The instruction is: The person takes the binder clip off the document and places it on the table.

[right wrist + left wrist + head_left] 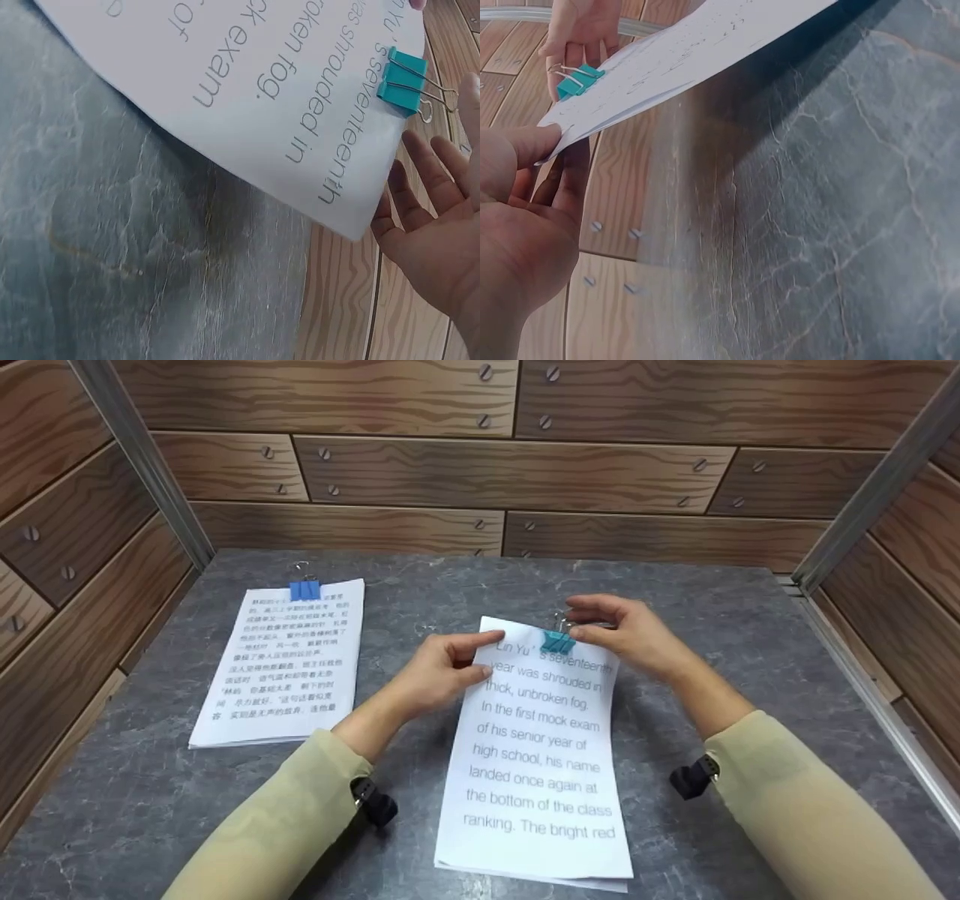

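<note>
The left hand (439,671) is pinching the top-left corner of a probably light, floppy paper stack (536,772) tilting above the surface (697,847), while the right hand (637,635) is poising parted, empty fingers beside the teal clip (557,642), likely the firmest hold.

On a dark marbled bench (465,585), the left grip (437,673) pinches the left edge of English-printed sheets (536,757), the right grip (637,637) is at their teal clip (556,642), and Chinese-printed sheets (289,671) with a blue clip (305,590) lie leftward.
</note>
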`<state>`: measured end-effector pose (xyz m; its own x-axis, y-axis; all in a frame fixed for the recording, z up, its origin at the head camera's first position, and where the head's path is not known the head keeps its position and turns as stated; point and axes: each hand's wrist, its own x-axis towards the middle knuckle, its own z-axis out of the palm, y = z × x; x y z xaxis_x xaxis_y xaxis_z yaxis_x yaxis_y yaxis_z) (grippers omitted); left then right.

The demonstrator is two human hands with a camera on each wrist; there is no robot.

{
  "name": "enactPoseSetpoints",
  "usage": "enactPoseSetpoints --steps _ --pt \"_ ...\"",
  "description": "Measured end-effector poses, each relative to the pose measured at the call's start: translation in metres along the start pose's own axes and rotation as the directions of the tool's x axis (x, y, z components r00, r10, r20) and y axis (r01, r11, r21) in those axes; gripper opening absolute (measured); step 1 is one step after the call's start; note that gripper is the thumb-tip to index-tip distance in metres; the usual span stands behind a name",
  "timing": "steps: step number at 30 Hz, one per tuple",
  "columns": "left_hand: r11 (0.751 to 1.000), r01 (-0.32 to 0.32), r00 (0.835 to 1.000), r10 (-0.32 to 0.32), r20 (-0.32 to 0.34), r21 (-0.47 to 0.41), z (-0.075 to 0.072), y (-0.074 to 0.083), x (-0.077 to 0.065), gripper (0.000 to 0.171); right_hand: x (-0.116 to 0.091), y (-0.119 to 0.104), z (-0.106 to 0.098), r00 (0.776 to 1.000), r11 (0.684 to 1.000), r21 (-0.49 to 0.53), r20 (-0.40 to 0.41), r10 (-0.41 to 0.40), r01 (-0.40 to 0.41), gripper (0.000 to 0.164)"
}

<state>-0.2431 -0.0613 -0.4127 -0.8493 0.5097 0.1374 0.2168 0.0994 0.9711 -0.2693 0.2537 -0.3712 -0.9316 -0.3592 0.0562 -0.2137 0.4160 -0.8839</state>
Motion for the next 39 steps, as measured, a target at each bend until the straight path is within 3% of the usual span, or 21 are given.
enactPoseSetpoints --steps 10,25,32,39 --pt "0.999 0.029 1.000 -0.029 0.013 -0.019 0.001 0.002 -0.001 0.056 0.003 0.002 0.003 0.999 1.000 0.028 0.051 0.011 -0.013 0.055" --pt "0.998 0.037 0.999 -0.036 0.026 -0.042 0.003 0.003 0.001 0.056 0.000 -0.004 0.003 0.997 0.997 0.015 0.008 0.082 -0.082 0.043" --pt "0.999 0.029 0.999 -0.029 0.023 -0.024 0.002 0.001 0.001 0.056 0.001 -0.006 0.005 0.987 0.996 0.080 -0.151 0.047 -0.036 0.037" --pt "0.999 0.046 0.999 -0.046 0.002 -0.024 0.001 -0.006 0.000 0.056 -0.005 -0.003 -0.008 0.933 0.993 0.098 -0.358 -0.030 0.070 0.036"
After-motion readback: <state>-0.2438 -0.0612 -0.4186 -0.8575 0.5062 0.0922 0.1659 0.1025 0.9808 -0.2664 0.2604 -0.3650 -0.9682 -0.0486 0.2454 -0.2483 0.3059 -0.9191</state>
